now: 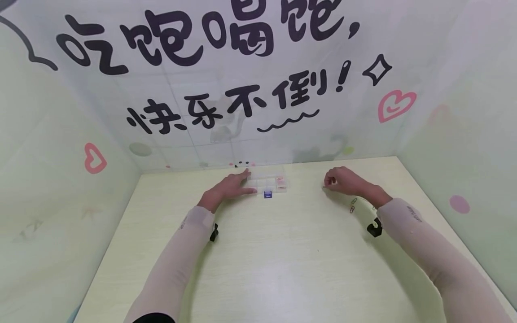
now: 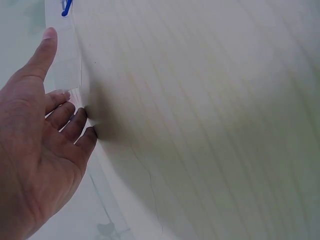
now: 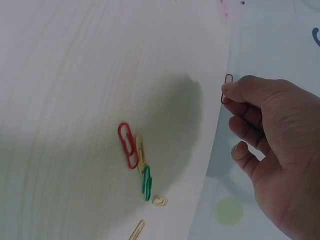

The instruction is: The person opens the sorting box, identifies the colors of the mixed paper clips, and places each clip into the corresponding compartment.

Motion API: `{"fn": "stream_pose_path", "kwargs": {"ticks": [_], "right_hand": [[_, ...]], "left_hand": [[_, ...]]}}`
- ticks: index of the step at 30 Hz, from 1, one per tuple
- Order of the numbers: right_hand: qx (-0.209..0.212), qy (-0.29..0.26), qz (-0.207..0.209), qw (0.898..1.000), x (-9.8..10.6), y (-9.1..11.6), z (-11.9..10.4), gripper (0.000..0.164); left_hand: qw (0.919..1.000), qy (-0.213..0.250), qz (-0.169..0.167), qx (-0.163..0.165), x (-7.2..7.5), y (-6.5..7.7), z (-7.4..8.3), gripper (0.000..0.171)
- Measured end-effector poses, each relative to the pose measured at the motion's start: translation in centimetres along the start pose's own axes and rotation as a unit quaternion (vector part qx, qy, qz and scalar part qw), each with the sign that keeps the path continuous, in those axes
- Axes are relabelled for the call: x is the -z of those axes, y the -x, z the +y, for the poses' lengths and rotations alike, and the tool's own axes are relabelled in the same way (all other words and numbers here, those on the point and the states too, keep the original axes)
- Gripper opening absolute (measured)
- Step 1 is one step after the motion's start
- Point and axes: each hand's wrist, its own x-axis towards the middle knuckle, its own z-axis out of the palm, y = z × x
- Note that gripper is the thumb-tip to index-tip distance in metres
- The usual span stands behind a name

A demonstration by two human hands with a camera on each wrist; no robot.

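My left hand (image 1: 232,186) rests at the left end of a clear plastic compartment box (image 1: 265,183), thumb extended along its front and the other fingers around the far side. In the left wrist view those fingers (image 2: 75,122) are lightly bent at the box's end. A blue label (image 1: 268,194) marks the front of the box, and one right-hand compartment has a pink and white piece in it. Off to the right, my right hand (image 1: 343,180) pinches a small red paper clip (image 3: 227,79) between thumb and forefinger, held above the table.
Several loose paper clips lie near my right wrist, among them a red one (image 3: 128,145), a green one (image 3: 147,183) and a yellow one (image 3: 140,150). The pale wooden table (image 1: 266,251) meets a printed backdrop (image 1: 242,148) just behind the box, with side panels left and right.
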Motion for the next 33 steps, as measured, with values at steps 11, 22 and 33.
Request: {"fn": "stream_pose_path", "kwargs": {"ticks": [11,22,33], "right_hand": [[0.025,-0.006,0.005,1.0,-0.3,-2.3,-2.6,0.011],[0.049,-0.006,0.02,0.999,-1.2,-4.5,-4.4,0.009],[0.049,-0.015,0.04,0.998,-2.5,-6.6,-6.0,0.007]], "left_hand": [[1.0,0.002,-0.001,0.006,0.1,0.1,0.2,0.094],[1.0,0.005,-0.001,0.0,0.3,0.1,0.4,0.095],[1.0,-0.001,-0.002,0.0,0.2,0.1,0.3,0.095]]}}
